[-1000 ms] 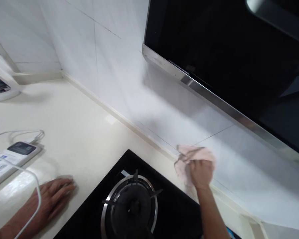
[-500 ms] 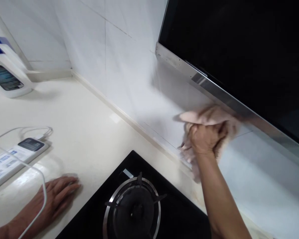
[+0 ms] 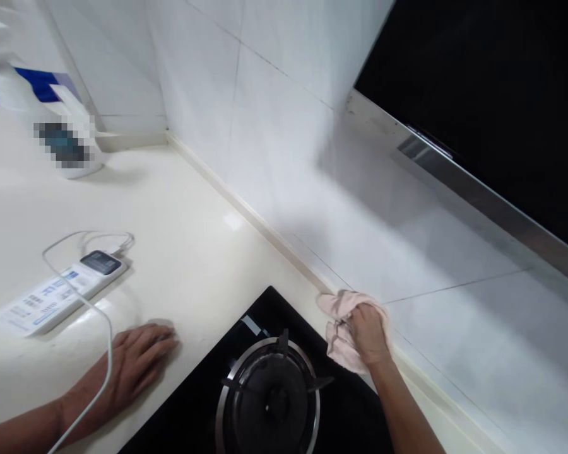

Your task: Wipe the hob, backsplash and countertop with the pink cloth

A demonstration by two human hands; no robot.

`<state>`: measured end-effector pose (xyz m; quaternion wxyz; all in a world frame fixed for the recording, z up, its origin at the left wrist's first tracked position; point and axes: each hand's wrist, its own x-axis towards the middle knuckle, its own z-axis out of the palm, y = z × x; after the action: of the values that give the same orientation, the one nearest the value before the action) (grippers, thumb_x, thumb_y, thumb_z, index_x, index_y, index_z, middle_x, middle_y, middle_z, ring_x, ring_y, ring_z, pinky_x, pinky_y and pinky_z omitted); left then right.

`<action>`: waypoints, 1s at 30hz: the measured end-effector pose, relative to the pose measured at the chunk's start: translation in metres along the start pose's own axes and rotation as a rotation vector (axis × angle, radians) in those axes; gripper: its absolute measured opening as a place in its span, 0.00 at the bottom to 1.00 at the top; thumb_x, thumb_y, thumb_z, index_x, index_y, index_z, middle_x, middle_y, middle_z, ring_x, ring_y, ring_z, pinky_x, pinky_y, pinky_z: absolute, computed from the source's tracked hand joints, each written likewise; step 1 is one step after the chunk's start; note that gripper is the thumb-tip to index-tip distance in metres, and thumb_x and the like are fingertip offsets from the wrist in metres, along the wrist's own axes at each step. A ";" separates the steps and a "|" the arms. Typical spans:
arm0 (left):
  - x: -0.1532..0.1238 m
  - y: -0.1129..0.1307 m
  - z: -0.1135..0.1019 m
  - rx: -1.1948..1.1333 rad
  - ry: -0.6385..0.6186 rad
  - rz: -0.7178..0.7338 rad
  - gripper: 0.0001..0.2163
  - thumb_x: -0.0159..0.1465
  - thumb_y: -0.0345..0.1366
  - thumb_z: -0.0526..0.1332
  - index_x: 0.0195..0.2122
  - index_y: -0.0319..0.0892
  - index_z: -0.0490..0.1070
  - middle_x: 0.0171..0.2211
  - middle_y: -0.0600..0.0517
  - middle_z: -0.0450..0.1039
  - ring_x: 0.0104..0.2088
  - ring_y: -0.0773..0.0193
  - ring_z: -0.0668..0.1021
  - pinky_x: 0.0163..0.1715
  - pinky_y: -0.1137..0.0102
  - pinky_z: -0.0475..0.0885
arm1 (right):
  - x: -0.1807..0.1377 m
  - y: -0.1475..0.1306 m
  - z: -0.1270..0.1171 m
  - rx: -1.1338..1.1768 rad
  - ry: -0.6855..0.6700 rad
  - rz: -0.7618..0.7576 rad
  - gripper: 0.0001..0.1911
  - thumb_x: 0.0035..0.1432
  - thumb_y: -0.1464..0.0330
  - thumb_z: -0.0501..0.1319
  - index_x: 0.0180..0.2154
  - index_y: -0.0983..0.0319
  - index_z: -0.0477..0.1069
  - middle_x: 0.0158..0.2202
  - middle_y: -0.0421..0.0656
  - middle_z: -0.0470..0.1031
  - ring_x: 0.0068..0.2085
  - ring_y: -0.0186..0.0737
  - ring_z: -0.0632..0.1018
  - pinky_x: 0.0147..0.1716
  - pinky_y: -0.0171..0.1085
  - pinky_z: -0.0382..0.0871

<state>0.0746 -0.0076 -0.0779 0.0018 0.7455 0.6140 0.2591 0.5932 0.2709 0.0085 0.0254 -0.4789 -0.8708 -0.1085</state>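
My right hand (image 3: 366, 333) is closed around a crumpled pink cloth (image 3: 337, 315). It presses the cloth against the foot of the white tiled wall (image 3: 360, 214), just behind the black gas hob (image 3: 208, 416). My left hand (image 3: 135, 362) lies flat, fingers stretched out, on the cream countertop (image 3: 180, 252) left of the hob. A white cable (image 3: 105, 343) runs over my left wrist.
A round burner with a metal ring (image 3: 269, 400) sits on the hob below my right hand. A white power strip (image 3: 59, 293) lies on the counter at left. A white and blue appliance (image 3: 52, 120) stands in the far corner. A black range hood (image 3: 492, 113) overhangs at upper right.
My right hand has swept the cloth from up under the hood's steel edge back down to the wall's foot. The view has shifted to the right. My left hand stays flat.
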 end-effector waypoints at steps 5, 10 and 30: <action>-0.005 0.000 0.005 -0.010 -0.022 -0.051 0.15 0.73 0.35 0.55 0.56 0.53 0.76 0.58 0.49 0.79 0.58 0.51 0.79 0.58 0.54 0.72 | 0.050 -0.036 -0.034 0.263 0.356 0.110 0.20 0.64 0.74 0.50 0.40 0.60 0.81 0.45 0.52 0.80 0.51 0.54 0.76 0.56 0.53 0.70; -0.005 -0.006 0.003 0.008 -0.004 0.009 0.15 0.71 0.37 0.59 0.57 0.53 0.77 0.58 0.48 0.80 0.57 0.52 0.81 0.57 0.57 0.73 | 0.170 -0.138 -0.046 0.403 0.012 -0.197 0.26 0.71 0.70 0.52 0.66 0.60 0.72 0.65 0.48 0.74 0.65 0.51 0.72 0.67 0.50 0.64; -0.001 -0.021 0.003 0.050 -0.096 0.027 0.15 0.73 0.36 0.57 0.57 0.50 0.77 0.58 0.50 0.79 0.57 0.50 0.79 0.55 0.56 0.75 | -0.006 -0.041 -0.003 0.000 -0.062 0.326 0.23 0.69 0.68 0.58 0.63 0.65 0.72 0.58 0.57 0.77 0.53 0.58 0.75 0.53 0.49 0.68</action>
<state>0.0564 -0.0028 -0.0876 0.0089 0.7650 0.6096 0.2077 0.5616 0.2440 0.0042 0.0158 -0.6168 -0.7820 -0.0879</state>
